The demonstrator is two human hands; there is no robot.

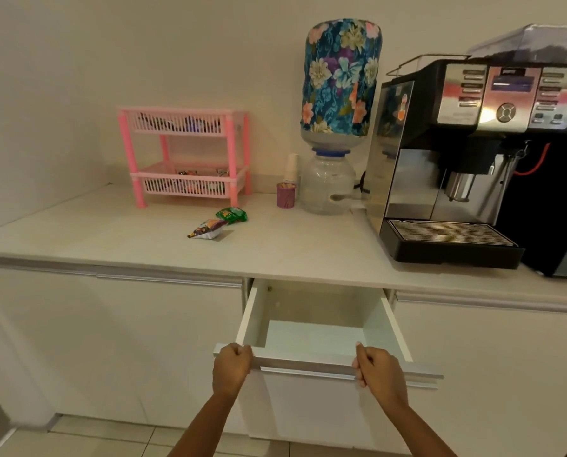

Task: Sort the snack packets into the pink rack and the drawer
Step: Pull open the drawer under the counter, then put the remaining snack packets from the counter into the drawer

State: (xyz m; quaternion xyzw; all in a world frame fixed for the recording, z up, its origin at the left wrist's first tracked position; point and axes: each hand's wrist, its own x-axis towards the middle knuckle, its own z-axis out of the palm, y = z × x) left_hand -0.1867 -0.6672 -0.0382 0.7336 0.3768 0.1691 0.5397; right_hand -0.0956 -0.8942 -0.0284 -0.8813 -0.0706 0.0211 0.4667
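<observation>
A white drawer (312, 338) below the counter stands pulled open, and its visible inside holds nothing. My left hand (231, 367) grips the left part of its metal handle (305, 366); my right hand (379, 371) grips the right part. On the counter lie two snack packets: a green one (232, 215) and a white and purple one (206, 229) just in front of it. Behind them stands the two-tier pink rack (183, 153), with several packets in both its upper and lower baskets.
A water bottle (336, 84) under a floral cover sits on a clear dispenser (328, 186). A purple cup (286, 195) stands left of the dispenser. A large coffee machine (457, 159) fills the counter's right side. Closed cabinet fronts (110, 341) flank the drawer.
</observation>
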